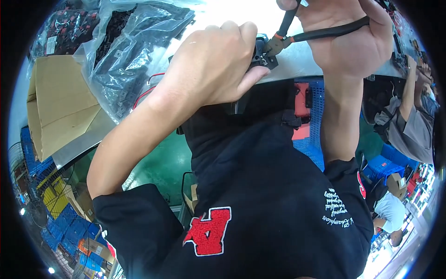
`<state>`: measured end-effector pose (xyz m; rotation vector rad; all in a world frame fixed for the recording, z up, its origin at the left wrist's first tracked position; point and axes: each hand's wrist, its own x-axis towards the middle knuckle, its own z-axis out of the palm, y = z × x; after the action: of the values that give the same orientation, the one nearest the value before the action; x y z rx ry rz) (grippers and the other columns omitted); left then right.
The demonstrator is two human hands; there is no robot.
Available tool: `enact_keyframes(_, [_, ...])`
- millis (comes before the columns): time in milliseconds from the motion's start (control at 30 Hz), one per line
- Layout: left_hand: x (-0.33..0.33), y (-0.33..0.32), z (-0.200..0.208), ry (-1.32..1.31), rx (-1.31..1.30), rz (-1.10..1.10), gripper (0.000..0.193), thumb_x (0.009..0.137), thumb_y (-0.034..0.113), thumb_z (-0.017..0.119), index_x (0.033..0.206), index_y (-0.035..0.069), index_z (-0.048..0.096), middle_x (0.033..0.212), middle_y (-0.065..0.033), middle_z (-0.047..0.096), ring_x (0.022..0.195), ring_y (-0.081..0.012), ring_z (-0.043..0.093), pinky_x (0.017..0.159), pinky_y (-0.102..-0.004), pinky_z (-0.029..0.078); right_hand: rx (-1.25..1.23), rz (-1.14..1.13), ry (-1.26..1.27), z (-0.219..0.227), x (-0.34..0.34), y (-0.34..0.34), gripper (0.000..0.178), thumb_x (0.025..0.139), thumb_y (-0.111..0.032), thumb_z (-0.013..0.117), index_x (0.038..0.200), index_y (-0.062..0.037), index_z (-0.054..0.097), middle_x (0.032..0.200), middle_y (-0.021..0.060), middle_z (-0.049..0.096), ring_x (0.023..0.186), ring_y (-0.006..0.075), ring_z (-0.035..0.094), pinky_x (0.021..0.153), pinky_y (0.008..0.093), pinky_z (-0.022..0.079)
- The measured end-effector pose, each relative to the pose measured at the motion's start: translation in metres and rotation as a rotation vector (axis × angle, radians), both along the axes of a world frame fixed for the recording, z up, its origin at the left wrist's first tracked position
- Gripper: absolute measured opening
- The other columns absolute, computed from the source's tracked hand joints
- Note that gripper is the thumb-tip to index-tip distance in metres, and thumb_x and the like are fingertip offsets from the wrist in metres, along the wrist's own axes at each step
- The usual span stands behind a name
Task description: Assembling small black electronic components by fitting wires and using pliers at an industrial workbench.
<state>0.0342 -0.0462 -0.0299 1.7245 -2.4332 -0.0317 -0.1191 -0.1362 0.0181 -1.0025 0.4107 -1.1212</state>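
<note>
Our left hand (pixel 214 61) grips, half-hiding, a black part (pixel 271 63); our cropped right hand (pixel 347 52) grips pliers (pixel 277 44). A plastic bag (pixel 124 69) lies left.

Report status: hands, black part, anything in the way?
Left hand gripping black part. Right hand holding pliers, handles spread, tips at the part. Left hand hides some of it; red wires beside left forearm.

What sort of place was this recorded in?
Likely a factory assembly workshop: pliers at a small black part, a plastic bag of dark pieces, and a person in grey at right.
</note>
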Motion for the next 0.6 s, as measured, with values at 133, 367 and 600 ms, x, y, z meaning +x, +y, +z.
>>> enact_keyframes(133, [-0.001, 0.000, 0.000, 0.001, 0.019, 0.001, 0.054, 0.094, 0.051, 0.060, 0.099, -0.002, 0.050, 0.084, -0.0194, 0.060, 0.078, -0.0357, 0.066, 0.067, -0.0421, 0.054, -0.178, -0.125, 0.169, -0.005, 0.000, 0.001, 0.059, 0.096, -0.043, 0.038, 0.130, 0.0040, 0.051, 0.096, 0.0169, 0.064, 0.085, 0.0239, 0.059, 0.074, 0.0387, 0.050])
enact_keyframes(367, [-0.005, 0.002, 0.007, -0.034, 0.072, 0.041, 0.054, 0.094, 0.050, 0.061, 0.099, -0.003, 0.052, 0.084, -0.0194, 0.061, 0.077, -0.0355, 0.067, 0.064, -0.0418, 0.055, -0.238, 0.056, -0.027, -0.016, -0.012, -0.010, 0.048, 0.097, -0.040, 0.041, 0.118, 0.0021, 0.052, 0.088, 0.0162, 0.061, 0.078, 0.0227, 0.059, 0.070, 0.0372, 0.050])
enact_keyframes(600, [-0.007, 0.001, 0.001, 0.026, -0.027, 0.011, 0.056, 0.094, 0.049, 0.061, 0.101, -0.005, 0.052, 0.086, -0.0209, 0.062, 0.077, -0.0357, 0.068, 0.063, -0.0412, 0.056, -0.649, -0.038, 0.252, -0.002, -0.025, 0.006, 0.052, 0.098, -0.040, 0.045, 0.125, 0.0040, 0.049, 0.084, 0.0188, 0.062, 0.075, 0.0233, 0.062, 0.069, 0.0358, 0.053])
